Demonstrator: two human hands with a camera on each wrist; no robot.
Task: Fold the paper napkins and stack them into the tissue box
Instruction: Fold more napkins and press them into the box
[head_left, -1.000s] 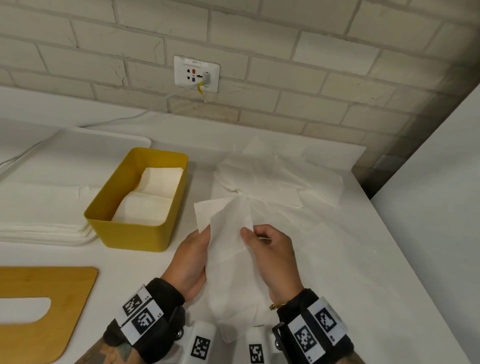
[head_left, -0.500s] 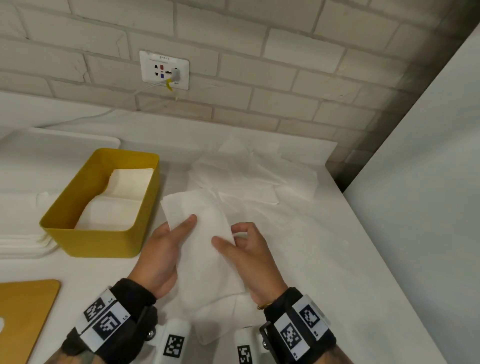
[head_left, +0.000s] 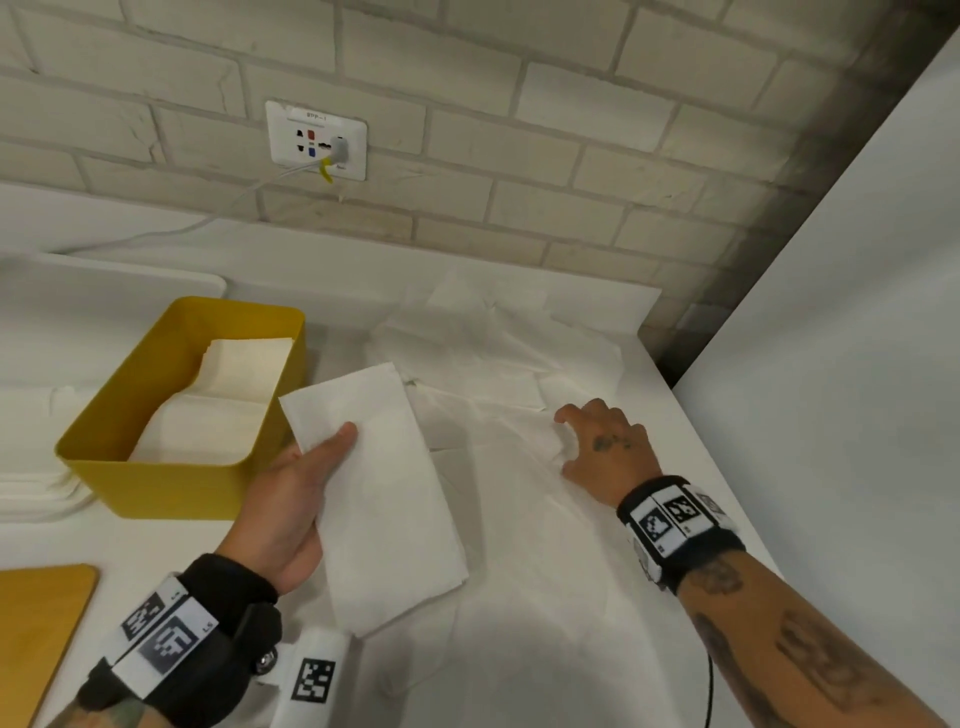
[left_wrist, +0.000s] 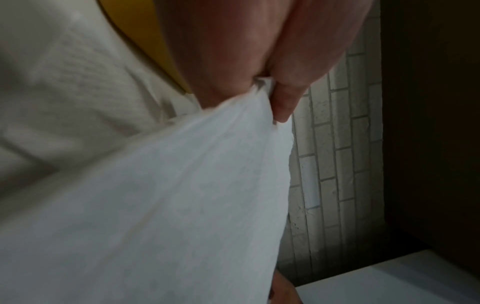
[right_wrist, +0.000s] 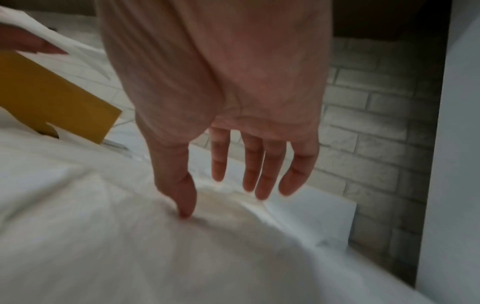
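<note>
Nearest to the camera, on both wrists, sit black bands with square black-and-white coded tags; on the left band 2 small characters are printed, but they are too blurred to read surely. At the lower left edge lies a wooden lid (head_left: 36, 634).

Just beyond it, the left hand (head_left: 291, 504) grasps a folded napkin (head_left: 379, 493): the thumb lies on top of the sheet and the fingers are hidden under it. In the left wrist view the thumb pinches the napkin edge against the palm. The napkin is a long rectangle, and its long axis runs from the near right to the far left, so the far short end points toward the yellow tissue box (head_left: 171, 483). The napkin is held just beside the box, above the white table (head_left: 597, 649).

Farther to the right, the right hand (head_left: 602, 447) is released, palm down, with fingers almost straight and spread. Its thumb tip touches the loose napkins (head_left: 493, 364) lying flat on the table; it holds nothing.

Inside the box, folded napkins are already stacked. On the brick wall behind is a white socket (head_left: 316, 140) with small printing on top, not readable.
</note>
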